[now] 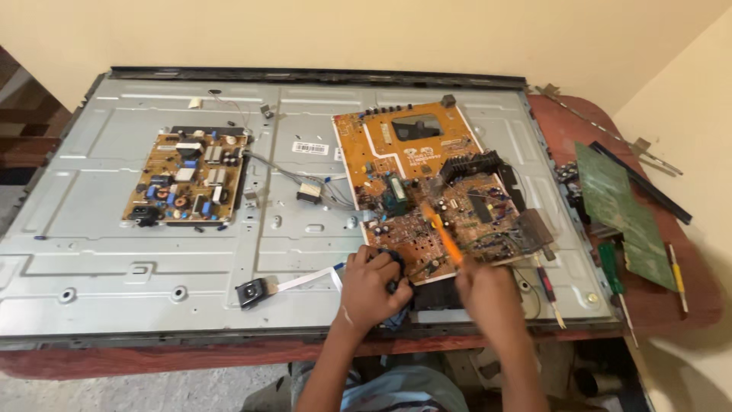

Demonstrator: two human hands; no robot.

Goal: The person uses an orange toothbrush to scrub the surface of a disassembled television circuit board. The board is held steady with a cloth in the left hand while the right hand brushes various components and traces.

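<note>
A large orange-brown circuit board (415,164) lies on the grey metal back panel (152,244) of a flat television. My left hand (370,286) rests at the board's near left corner, closed around a dark blue object that is mostly hidden. My right hand (488,294) holds an orange-handled tool (442,235) whose tip points up and left onto the board's near part. The tool is blurred.
A smaller board (187,177) with blue and black parts is fixed to the panel at left. A green circuit board (621,210), a green-handled screwdriver (614,278), a yellow-tipped tool (675,275) and metal strips lie on the red-brown table (679,305) at right. A small speaker (254,292) sits near the front edge.
</note>
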